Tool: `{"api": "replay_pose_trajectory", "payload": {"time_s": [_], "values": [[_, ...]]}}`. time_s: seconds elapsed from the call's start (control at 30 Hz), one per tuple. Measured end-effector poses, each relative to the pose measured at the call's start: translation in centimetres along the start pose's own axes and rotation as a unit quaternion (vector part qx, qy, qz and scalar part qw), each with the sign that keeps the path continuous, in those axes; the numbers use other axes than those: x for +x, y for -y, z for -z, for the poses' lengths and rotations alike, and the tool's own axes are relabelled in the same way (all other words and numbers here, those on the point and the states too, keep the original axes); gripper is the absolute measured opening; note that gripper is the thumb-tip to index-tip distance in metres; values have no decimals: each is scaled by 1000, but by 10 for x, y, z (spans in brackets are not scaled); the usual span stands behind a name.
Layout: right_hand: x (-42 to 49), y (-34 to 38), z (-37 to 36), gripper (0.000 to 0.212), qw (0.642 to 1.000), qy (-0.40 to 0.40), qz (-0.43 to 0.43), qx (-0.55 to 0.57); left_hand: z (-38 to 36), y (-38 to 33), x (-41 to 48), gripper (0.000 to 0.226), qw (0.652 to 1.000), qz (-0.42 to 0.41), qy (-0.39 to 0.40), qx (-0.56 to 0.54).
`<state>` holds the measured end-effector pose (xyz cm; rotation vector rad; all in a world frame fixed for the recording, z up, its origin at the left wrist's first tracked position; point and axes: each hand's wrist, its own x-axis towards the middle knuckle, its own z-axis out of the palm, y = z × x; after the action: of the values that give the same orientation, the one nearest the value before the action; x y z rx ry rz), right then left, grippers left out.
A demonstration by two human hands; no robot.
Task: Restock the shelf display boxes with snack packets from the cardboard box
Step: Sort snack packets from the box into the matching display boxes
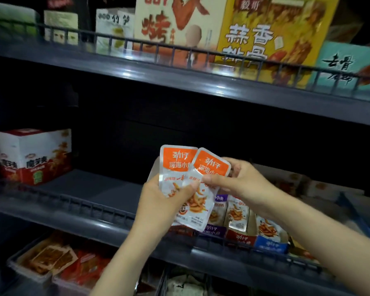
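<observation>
Orange-topped snack packets, two of them fanned and overlapping, are held up between both hands. The left grip holds them from below, thumb pressed across the front and fingers curled behind. The right grip pinches the right-hand packet at its side, thumb on its face.

Just below and behind the grips, a row of display boxes stands on the middle shelf, behind its low wire rail. A purple-fronted box is under the held packets, with a red-fronted and then a blue-fronted one to the right. Upright packets of a similar kind stand in them. The held packets and the right wrist cover part of the row.

Well to the left of the grips, on the same shelf, stands a red and white carton, with bare shelf between. Above the grips, the upper shelf carries a cream box, a yellow box and a teal box. Down to the left, on the shelf below, a clear tray holds flat brown and red packets.
</observation>
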<state>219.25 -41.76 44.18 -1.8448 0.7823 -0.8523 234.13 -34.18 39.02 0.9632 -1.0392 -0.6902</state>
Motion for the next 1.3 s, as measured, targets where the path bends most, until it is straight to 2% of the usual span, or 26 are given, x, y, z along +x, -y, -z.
{"api": "replay_pose_trajectory", "payload": {"time_s": [0.1, 0.17, 0.23, 0.33, 0.43, 0.5, 0.57, 0.8, 0.87, 0.9, 0.97, 1.07, 1.2, 1.3], "values": [[-9, -5, 2, 35, 998, -34, -24, 44, -3, -6, -11, 18, 999, 30, 20, -15], [-14, -4, 4, 32, 998, -48, -20, 40, -3, -9, -15, 26, 998, 39, 37, -25], [-17, -1, 3, 29, 998, -52, -2, 28, -2, -9, -15, 23, 997, 44, 65, -13], [-18, 5, -3, 29, 1000, -18, 22, -14, -2, -7, -14, 13, 985, 51, 153, 68], [-11, 11, -4, 40, 997, 22, 26, -75, 0, -2, -11, 34, 970, 73, 215, 90], [-2, 17, 3, 50, 993, 51, 9, -104, 4, 2, -6, 39, 969, 92, 209, 95], [8, 24, 10, 51, 984, 77, -7, -158, 8, 6, 1, 36, 973, 95, 180, 107], [50, 33, 23, 29, 967, 153, -60, -195, 10, 24, 34, 44, 990, 14, 129, 48], [65, 29, 30, 24, 969, 137, -64, -194, 12, 37, 46, 46, 993, 8, 112, 37], [73, 25, 35, 24, 973, 110, -64, -194, 13, 45, 51, 43, 994, -7, 91, 57], [94, 13, 46, 24, 976, 41, -49, -208, 18, 65, 58, 39, 982, -40, 40, 181], [122, -6, 52, 25, 966, -35, -27, -254, 22, 93, 57, 54, 925, -48, 14, 376], [144, -29, 38, 25, 947, -2, -29, -320, 21, 114, 53, 59, 880, -93, 29, 465], [158, -45, 23, 16, 921, 7, -7, -389, 19, 116, 52, 63, 861, -78, 22, 503]]}}
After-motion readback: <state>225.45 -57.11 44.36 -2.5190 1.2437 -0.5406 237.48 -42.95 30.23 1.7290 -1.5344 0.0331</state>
